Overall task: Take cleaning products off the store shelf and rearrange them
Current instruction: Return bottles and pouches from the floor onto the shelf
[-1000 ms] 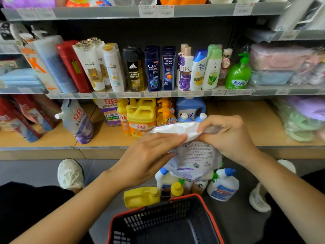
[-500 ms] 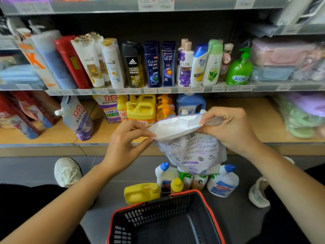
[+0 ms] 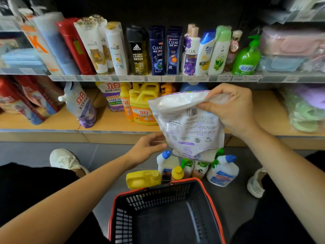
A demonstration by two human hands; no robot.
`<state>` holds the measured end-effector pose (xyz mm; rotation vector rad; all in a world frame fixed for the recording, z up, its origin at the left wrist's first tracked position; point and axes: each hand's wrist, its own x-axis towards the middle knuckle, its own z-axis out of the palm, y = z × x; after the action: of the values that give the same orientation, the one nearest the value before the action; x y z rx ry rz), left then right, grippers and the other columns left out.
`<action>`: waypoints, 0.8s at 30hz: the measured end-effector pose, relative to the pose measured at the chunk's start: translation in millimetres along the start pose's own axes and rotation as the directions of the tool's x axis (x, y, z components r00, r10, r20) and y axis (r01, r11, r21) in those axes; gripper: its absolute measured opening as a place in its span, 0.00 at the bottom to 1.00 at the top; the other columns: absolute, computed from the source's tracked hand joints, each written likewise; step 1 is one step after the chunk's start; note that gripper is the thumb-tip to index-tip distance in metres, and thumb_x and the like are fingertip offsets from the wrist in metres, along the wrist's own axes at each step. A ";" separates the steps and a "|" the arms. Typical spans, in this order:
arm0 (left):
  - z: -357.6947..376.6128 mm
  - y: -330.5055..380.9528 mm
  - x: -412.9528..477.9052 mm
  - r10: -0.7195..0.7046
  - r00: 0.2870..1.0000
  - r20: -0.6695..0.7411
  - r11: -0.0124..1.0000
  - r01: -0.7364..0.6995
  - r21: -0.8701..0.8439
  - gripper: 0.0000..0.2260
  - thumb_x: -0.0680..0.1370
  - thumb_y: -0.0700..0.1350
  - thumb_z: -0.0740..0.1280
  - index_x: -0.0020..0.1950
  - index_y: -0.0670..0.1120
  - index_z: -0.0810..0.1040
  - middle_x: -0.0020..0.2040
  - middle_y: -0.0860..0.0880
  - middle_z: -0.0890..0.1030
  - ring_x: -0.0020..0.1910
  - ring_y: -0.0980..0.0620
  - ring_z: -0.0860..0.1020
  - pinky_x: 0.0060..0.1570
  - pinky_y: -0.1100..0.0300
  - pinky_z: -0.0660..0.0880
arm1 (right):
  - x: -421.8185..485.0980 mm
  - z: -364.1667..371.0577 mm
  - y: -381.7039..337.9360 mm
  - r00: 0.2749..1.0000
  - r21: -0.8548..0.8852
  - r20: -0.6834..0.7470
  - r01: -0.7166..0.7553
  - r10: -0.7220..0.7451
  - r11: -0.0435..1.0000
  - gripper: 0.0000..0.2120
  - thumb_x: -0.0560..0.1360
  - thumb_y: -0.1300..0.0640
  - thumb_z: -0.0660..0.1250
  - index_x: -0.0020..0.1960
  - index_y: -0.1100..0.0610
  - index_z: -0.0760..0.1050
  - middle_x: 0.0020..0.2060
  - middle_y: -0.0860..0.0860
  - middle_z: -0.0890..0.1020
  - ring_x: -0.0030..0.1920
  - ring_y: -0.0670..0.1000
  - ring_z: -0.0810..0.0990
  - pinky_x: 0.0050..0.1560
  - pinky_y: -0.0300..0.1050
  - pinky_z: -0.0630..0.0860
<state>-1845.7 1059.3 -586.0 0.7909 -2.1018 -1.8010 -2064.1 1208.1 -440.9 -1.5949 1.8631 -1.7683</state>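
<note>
1. Closest is the black basket (image 3: 154, 198) with a red rim. It sits on the floor between the person's knees.
2. Just past it stand a few floor bottles (image 3: 222, 171), and a yellow jug (image 3: 142, 179) lies on its side. They are next to the basket, not in it. I think they came off the shelf, so the taking-off part looks partly done.
3. Above them a white bag (image 3: 190, 127) hangs in the air. The right hand (image 3: 232, 110) pinches its folded top.
4. The left hand (image 3: 147, 147) is lower, by the bag's bottom left edge. Its fingers are loose and a bit spread, and it holds nothing. I cannot tell if they touch the bag.
5. Behind is the lower shelf (image 3: 109, 124), with orange-and-yellow jugs (image 3: 142, 106) and a leaning pouch (image 3: 80, 106). Lots is left there.
6. Farthest is a neat row of shampoo bottles (image 3: 158, 50).
7. I think the bag and the floor bottles have yet to be given their new places.
</note>
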 end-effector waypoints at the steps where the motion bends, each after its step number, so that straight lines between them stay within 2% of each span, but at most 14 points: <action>1: 5.2 -0.3 4.0 0.019 1.000 -0.005 0.999 -0.019 -0.051 0.16 0.80 0.40 0.70 0.68 0.46 0.77 0.61 0.52 0.84 0.61 0.55 0.81 0.57 0.62 0.78 | 0.6 2.2 1.5 1.000 0.010 0.008 0.003 -0.003 1.000 0.11 0.65 0.59 0.82 0.40 0.49 0.81 0.35 0.38 0.84 0.40 0.37 0.81 0.47 0.30 0.74; 3: 12.1 0.9 10.7 0.031 0.997 -0.068 0.993 -0.039 -0.116 0.10 0.81 0.38 0.68 0.62 0.43 0.79 0.54 0.53 0.86 0.54 0.58 0.83 0.50 0.68 0.77 | 3.5 5.0 5.3 1.000 0.024 0.005 0.012 -0.012 1.000 0.12 0.65 0.59 0.82 0.39 0.46 0.81 0.36 0.37 0.84 0.40 0.37 0.81 0.47 0.29 0.74; 4: 14.0 1.1 13.0 0.030 0.994 -0.106 0.988 -0.045 -0.145 0.08 0.81 0.37 0.68 0.59 0.42 0.80 0.51 0.52 0.87 0.52 0.57 0.84 0.49 0.67 0.78 | 5.9 5.3 8.5 1.000 0.020 -0.011 0.010 -0.009 1.000 0.13 0.65 0.58 0.82 0.39 0.43 0.81 0.36 0.37 0.84 0.40 0.37 0.81 0.46 0.30 0.74; 8: 6.6 3.7 11.1 0.007 0.966 -0.260 0.978 -0.061 -0.201 0.04 0.80 0.39 0.69 0.47 0.40 0.80 0.43 0.48 0.86 0.44 0.53 0.83 0.51 0.54 0.79 | 19.6 2.5 34.5 0.989 0.023 -0.098 -0.112 0.114 0.993 0.09 0.63 0.49 0.81 0.37 0.41 0.81 0.36 0.39 0.84 0.40 0.43 0.80 0.44 0.42 0.78; 10: -8.4 8.9 5.5 0.016 0.944 -0.330 0.980 -0.081 -0.183 0.07 0.80 0.42 0.70 0.42 0.42 0.79 0.39 0.46 0.84 0.41 0.50 0.81 0.50 0.49 0.78 | 26.9 4.9 49.9 0.980 0.029 -0.098 -0.170 0.172 0.985 0.08 0.62 0.46 0.80 0.37 0.42 0.81 0.35 0.40 0.83 0.39 0.43 0.80 0.41 0.42 0.78; 11: -18.1 13.5 1.5 0.021 0.935 -0.354 0.981 -0.087 -0.172 0.09 0.79 0.43 0.71 0.40 0.44 0.79 0.39 0.44 0.84 0.41 0.48 0.81 0.49 0.47 0.77 | 30.1 8.9 57.0 0.979 0.026 -0.083 -0.186 0.187 0.982 0.08 0.62 0.46 0.80 0.37 0.42 0.81 0.34 0.40 0.83 0.37 0.41 0.79 0.39 0.38 0.77; 13: -37.3 25.4 -9.3 0.021 0.926 -0.378 0.982 -0.090 -0.167 0.09 0.76 0.49 0.72 0.36 0.48 0.79 0.40 0.43 0.83 0.41 0.47 0.80 0.47 0.51 0.77 | 35.3 21.1 70.2 0.976 0.015 -0.046 -0.213 0.214 0.977 0.09 0.64 0.50 0.81 0.36 0.42 0.81 0.33 0.40 0.83 0.34 0.37 0.78 0.37 0.33 0.75; 15: -52.4 37.3 -20.0 0.023 0.916 -0.401 0.984 -0.092 -0.152 0.11 0.74 0.51 0.72 0.33 0.51 0.79 0.37 0.47 0.84 0.37 0.52 0.80 0.40 0.61 0.77 | 38.9 37.6 85.5 0.963 0.004 -0.028 -0.270 0.270 0.963 0.11 0.66 0.55 0.81 0.35 0.43 0.82 0.31 0.41 0.83 0.34 0.38 0.78 0.38 0.35 0.76; 17: -64.7 45.1 -29.5 0.021 0.909 -0.417 0.984 -0.091 -0.151 0.11 0.74 0.51 0.72 0.32 0.50 0.80 0.36 0.47 0.84 0.35 0.53 0.80 0.35 0.64 0.76 | 40.8 56.4 98.6 0.949 0.000 -0.019 -0.315 0.315 0.949 0.11 0.68 0.58 0.81 0.34 0.46 0.81 0.32 0.43 0.83 0.36 0.42 0.79 0.41 0.39 0.77; 19: -74.7 48.6 -39.1 -0.003 0.906 -0.422 0.986 -0.069 -0.155 0.12 0.73 0.52 0.72 0.33 0.49 0.80 0.37 0.44 0.84 0.36 0.50 0.80 0.33 0.62 0.75 | 41.1 76.5 109.5 0.946 -0.012 -0.016 -0.323 0.323 0.946 0.10 0.69 0.58 0.80 0.37 0.47 0.80 0.35 0.46 0.84 0.37 0.43 0.79 0.42 0.36 0.77; 22: -86.3 46.6 -51.2 -0.075 0.910 -0.408 0.983 -0.002 -0.185 0.11 0.73 0.52 0.72 0.32 0.49 0.81 0.35 0.45 0.83 0.32 0.49 0.81 0.28 0.59 0.74 | 38.4 108.5 121.8 0.935 -0.091 0.061 -0.342 0.348 0.935 0.05 0.71 0.59 0.78 0.45 0.56 0.84 0.42 0.55 0.85 0.38 0.44 0.79 0.40 0.29 0.75; 24: -91.5 41.8 -55.9 -0.107 0.913 -0.394 0.972 0.013 -0.234 0.13 0.76 0.48 0.71 0.32 0.49 0.80 0.32 0.47 0.82 0.29 0.51 0.80 0.27 0.61 0.74 | 33.2 130.4 124.9 0.906 -0.143 0.151 -0.377 0.396 0.915 0.10 0.74 0.59 0.76 0.53 0.62 0.84 0.45 0.58 0.85 0.39 0.47 0.79 0.42 0.36 0.76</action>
<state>-1761.3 1018.2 -519.3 1.0673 -1.5936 -1.6895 -2061.3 1069.2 -560.9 -1.2482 2.0445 -1.3330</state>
